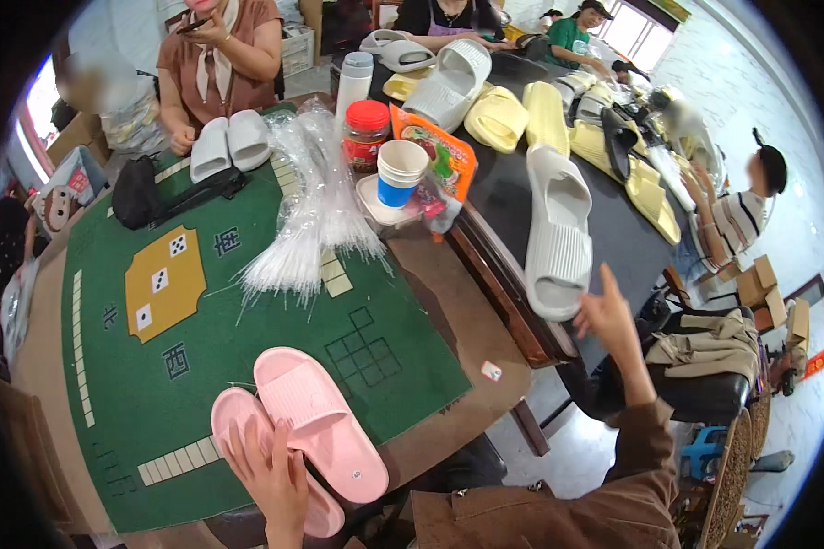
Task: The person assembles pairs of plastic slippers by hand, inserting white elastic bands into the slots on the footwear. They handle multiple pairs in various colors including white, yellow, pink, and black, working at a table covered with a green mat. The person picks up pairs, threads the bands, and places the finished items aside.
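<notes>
While the left hand [270,471] lies spread on pink slippers [331,432], likely light, soft, best strap-held, the right hand [609,318] hovers empty.

Pr. of pink slides [352,453] side by side, toes over green mat [421,366]; R. one w/ ribbed upper, slightly fwd. of L. Lt.-grey slide [558,261], also ribbed, on blk. table [496,210] nr. edge.

Bright light; a window [630,37] at one o'clock glares white. The wall [737,91] at two o'clock bends; a head [94,82] at ten o'clock is blurred.
</notes>
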Tool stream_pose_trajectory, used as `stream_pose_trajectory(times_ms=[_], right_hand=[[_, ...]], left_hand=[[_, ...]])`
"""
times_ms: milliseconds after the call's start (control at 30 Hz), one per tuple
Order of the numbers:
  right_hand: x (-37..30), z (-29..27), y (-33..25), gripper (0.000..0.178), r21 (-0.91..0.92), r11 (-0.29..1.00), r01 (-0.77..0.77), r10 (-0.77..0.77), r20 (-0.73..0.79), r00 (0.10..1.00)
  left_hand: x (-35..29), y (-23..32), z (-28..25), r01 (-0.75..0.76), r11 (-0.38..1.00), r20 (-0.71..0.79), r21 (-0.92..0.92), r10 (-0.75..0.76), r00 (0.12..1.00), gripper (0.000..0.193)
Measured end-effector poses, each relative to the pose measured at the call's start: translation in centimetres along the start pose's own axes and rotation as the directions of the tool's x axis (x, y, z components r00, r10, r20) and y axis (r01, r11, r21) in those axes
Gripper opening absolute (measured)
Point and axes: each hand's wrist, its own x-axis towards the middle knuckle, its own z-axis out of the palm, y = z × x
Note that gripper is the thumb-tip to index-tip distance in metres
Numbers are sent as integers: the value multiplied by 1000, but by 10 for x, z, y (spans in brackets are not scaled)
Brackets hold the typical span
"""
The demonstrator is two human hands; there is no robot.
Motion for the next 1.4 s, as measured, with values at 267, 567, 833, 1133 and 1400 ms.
stream_pose_trajectory(times_ms=[267, 567, 833, 1133, 1400], right_hand=[[-9, -10, -61, 94, -577, 532, 620, -656, 182, 732], [52, -17, -36, 27, -228, 894, 385, -267, 417, 869], [-134, 101, -75, 16, 112, 987, 117, -160, 546, 822], [-201, 237, -143, 58, 543, 675, -500, -428, 840, 334], [-191, 213, -161, 79, 390, 497, 775, -771, 609, 188]], left_hand=[[-64, 21, -11, 247, 882, 167, -401, -195, 966, 51], [-33, -15, -12, 209, 972, -19, -109, -212, 977, 34], [-82, -215, -83, 409, 911, -126, 50, -401, 907, 19], [-149, -402, -138, 504, 719, -248, 479, -440, 863, 42], [-46, -80, -77, 334, 906, 10, -260, -343, 939, 52]])
